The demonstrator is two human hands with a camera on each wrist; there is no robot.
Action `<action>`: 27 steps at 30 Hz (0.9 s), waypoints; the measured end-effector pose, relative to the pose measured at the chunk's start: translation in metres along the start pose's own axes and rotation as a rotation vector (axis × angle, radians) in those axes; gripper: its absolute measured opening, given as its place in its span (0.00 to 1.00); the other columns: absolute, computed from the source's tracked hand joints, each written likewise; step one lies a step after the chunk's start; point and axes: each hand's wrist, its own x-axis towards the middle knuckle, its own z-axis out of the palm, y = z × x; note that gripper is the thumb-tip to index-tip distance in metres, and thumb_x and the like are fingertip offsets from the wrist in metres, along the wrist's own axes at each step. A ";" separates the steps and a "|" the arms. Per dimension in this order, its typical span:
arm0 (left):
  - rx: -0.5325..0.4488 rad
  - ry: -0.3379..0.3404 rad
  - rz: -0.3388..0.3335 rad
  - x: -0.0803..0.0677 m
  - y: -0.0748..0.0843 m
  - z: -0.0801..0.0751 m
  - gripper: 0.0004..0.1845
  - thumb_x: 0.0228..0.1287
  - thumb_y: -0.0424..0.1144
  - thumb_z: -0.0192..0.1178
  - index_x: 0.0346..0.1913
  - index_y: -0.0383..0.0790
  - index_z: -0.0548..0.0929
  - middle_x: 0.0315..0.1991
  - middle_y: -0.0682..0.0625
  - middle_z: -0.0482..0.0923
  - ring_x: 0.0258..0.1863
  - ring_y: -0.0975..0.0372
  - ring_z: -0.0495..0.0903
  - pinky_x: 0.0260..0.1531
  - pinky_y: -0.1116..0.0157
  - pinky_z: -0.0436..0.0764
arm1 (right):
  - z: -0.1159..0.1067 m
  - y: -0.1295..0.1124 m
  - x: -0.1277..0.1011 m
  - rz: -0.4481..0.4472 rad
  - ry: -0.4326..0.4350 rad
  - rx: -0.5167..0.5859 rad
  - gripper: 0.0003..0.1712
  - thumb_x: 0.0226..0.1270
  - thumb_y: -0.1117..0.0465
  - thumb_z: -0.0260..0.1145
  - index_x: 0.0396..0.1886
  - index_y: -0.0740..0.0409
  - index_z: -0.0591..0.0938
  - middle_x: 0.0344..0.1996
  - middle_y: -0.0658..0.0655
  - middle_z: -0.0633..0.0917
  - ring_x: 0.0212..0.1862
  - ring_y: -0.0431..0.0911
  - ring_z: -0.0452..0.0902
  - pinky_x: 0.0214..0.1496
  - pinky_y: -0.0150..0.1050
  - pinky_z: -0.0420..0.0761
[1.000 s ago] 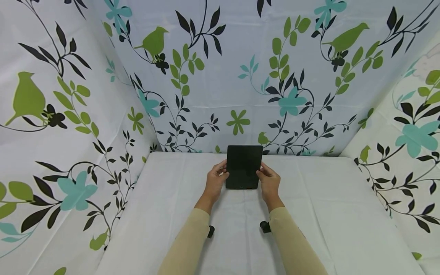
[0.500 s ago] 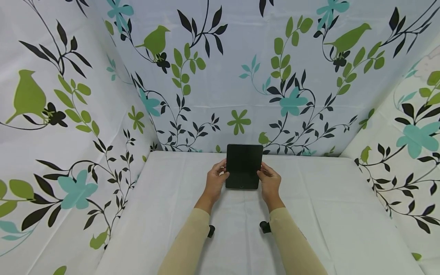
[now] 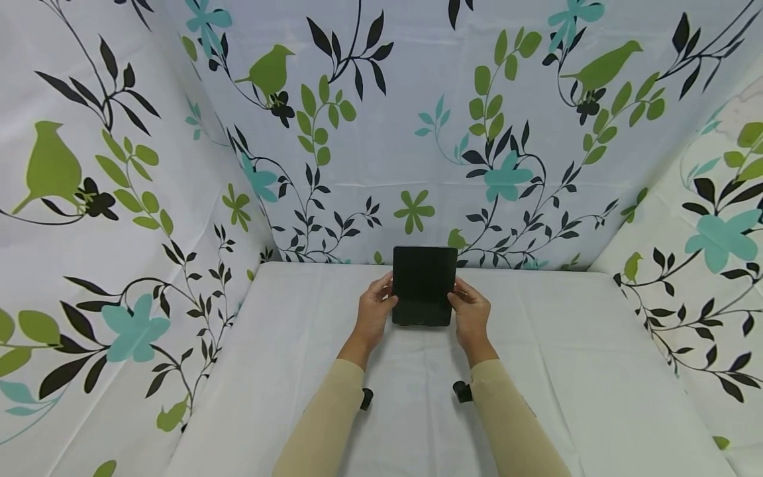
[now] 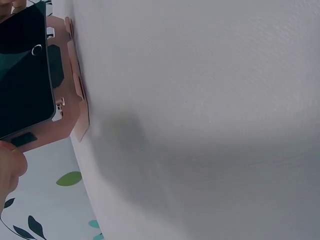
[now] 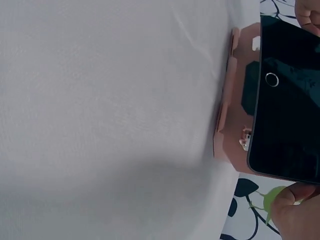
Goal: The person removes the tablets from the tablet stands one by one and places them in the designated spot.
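Observation:
A dark tablet (image 3: 423, 285) with a round home button stands tilted at the far part of the table, its black screen towards me. My left hand (image 3: 374, 310) holds its left edge, thumb on the front. On the opposite edge my right hand (image 3: 472, 315) grips it the same way. Both wrist views show a pinkish folded piece (image 4: 71, 95) with cutouts and small light fittings behind and below the tablet. In the right wrist view this pinkish piece (image 5: 231, 95) reaches beyond the tablet's button end. Whether the two are fastened together cannot be seen.
A white cloth covers the table (image 3: 572, 371). Close behind the tablet hangs a patterned curtain (image 3: 369, 165) with birds and leaves, and similar cloth stands at both sides. Small black devices (image 3: 461, 392) sit at the wrists.
The tablet's top edge has risen slightly in the head view, and it appears a bit larger. My right hand has shifted slightly right; the left keeps almost the same place.

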 end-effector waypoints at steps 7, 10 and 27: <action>-0.042 -0.040 0.003 0.001 0.004 0.006 0.34 0.63 0.16 0.57 0.72 0.38 0.73 0.58 0.47 0.75 0.55 0.62 0.75 0.55 0.71 0.79 | -0.007 -0.011 0.000 0.014 -0.013 -0.042 0.29 0.66 0.78 0.64 0.66 0.63 0.79 0.48 0.52 0.78 0.50 0.40 0.77 0.49 0.22 0.82; -0.056 -0.041 0.016 0.000 0.004 0.011 0.36 0.60 0.13 0.57 0.72 0.37 0.74 0.55 0.49 0.76 0.53 0.64 0.76 0.53 0.71 0.79 | -0.012 -0.013 0.001 0.028 -0.016 -0.044 0.29 0.66 0.78 0.65 0.66 0.62 0.80 0.47 0.51 0.77 0.49 0.39 0.79 0.48 0.23 0.83; 0.010 0.014 0.103 0.003 -0.010 0.050 0.37 0.53 0.09 0.54 0.66 0.36 0.80 0.50 0.38 0.76 0.44 0.65 0.76 0.42 0.77 0.79 | -0.048 -0.029 0.020 0.120 -0.045 -0.094 0.28 0.68 0.76 0.64 0.68 0.63 0.78 0.46 0.45 0.78 0.48 0.38 0.77 0.46 0.28 0.81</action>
